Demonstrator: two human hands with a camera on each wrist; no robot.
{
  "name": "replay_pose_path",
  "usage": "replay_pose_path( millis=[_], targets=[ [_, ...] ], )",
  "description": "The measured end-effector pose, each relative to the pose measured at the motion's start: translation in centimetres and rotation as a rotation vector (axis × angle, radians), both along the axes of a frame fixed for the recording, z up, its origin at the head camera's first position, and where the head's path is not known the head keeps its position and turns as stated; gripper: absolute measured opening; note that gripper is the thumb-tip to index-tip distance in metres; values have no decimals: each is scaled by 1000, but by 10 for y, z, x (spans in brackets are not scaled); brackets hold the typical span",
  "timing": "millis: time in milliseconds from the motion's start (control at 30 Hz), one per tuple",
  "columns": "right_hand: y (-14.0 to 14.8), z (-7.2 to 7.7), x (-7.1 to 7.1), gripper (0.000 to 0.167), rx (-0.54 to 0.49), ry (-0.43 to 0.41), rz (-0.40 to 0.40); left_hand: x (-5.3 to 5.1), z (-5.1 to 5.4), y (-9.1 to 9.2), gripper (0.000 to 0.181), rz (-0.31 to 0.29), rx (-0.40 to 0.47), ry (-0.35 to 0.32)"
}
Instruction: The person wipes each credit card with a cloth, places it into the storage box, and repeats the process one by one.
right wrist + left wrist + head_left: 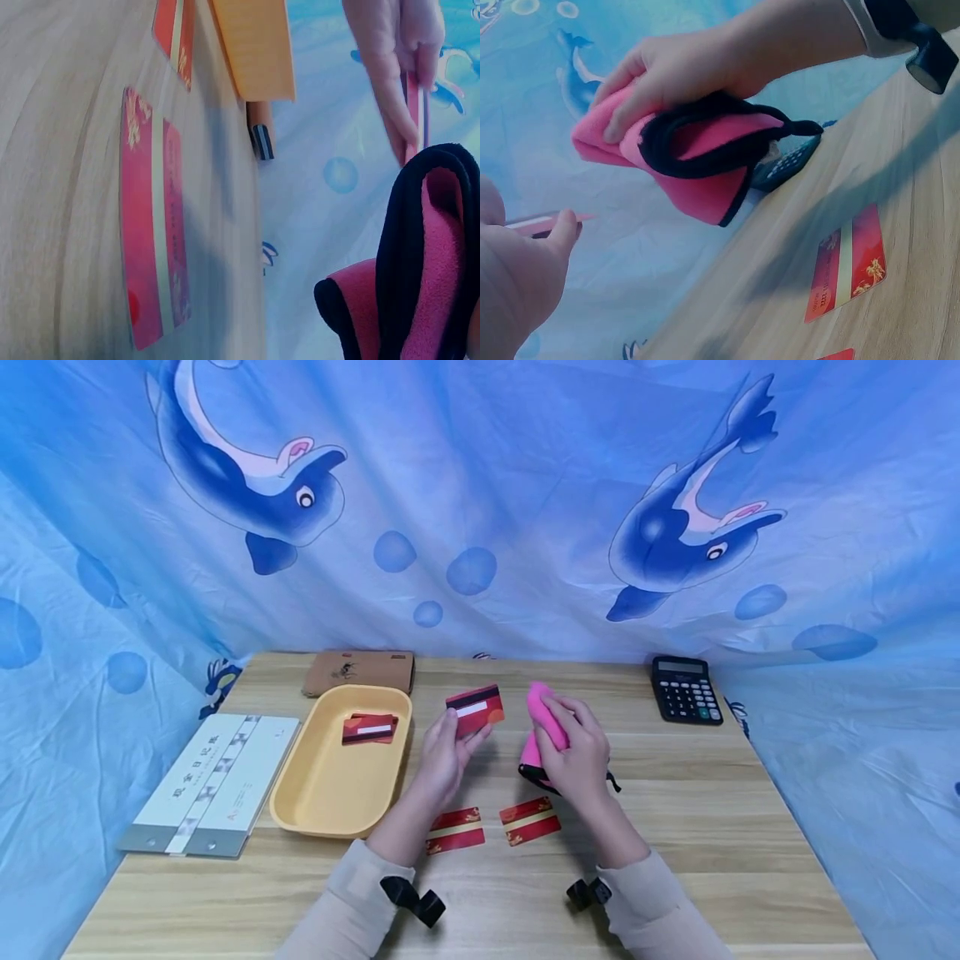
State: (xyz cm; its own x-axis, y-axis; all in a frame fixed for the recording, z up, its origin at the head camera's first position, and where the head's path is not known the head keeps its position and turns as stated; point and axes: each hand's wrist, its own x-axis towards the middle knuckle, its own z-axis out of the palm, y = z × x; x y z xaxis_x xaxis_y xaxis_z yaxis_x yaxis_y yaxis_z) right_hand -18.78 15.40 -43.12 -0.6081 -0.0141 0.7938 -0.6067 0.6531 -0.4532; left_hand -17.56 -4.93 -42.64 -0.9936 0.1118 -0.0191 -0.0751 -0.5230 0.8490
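My left hand [444, 758] holds a red card [477, 710] with a dark stripe and a white strip, pinched at its lower edge above the table. To its right my right hand [576, 752] grips a folded pink cloth [546, 718] with black edging. The left wrist view shows the cloth [697, 165] bunched under the right hand [697, 71], apart from the card. Two red cards with a pale band, one [457, 831] partly behind the left forearm and one [529, 821] between the arms, lie on the table.
A yellow tray [341, 793] with red cards [369, 729] in it stands left of the hands, a brown wallet [360, 672] behind it. White booklets [210, 777] lie at the far left. A black calculator [686, 690] is at the back right. Behind the table [712, 827] hangs a blue dolphin curtain [525, 510].
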Motion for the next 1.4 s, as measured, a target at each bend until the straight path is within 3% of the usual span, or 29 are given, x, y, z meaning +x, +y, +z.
replay_pose_path(
  millis=[233, 467, 667, 833, 933, 1067, 1200, 1400],
  targets=[
    [-8, 4, 6, 38, 8, 20, 57, -2, -4, 0, 51, 32, -5, -75],
    [-21, 2, 15, 37, 70, 1, 102, 1, -6, 6, 42, 108, -7, -162],
    [-22, 0, 15, 35, 104, 16, 47, 1, -10, 6, 39, 76, 44, -139],
    [-27, 9, 22, 35, 159, 72, -5, 1, -11, 8, 38, 126, 38, -151],
    [-36, 16, 29, 38, 211, 90, 10, 2, -11, 12, 37, 113, -8, -110],
    [-48, 16, 33, 40, 282, 52, 40, 6, -11, 20, 40, 38, -97, -33],
    [-52, 4, 27, 40, 286, 15, 49, 9, -11, 21, 41, 0, -142, 0],
    [-34, -9, 7, 39, 198, -17, -37, 9, -11, 14, 44, -23, -70, 16]
  ],
)
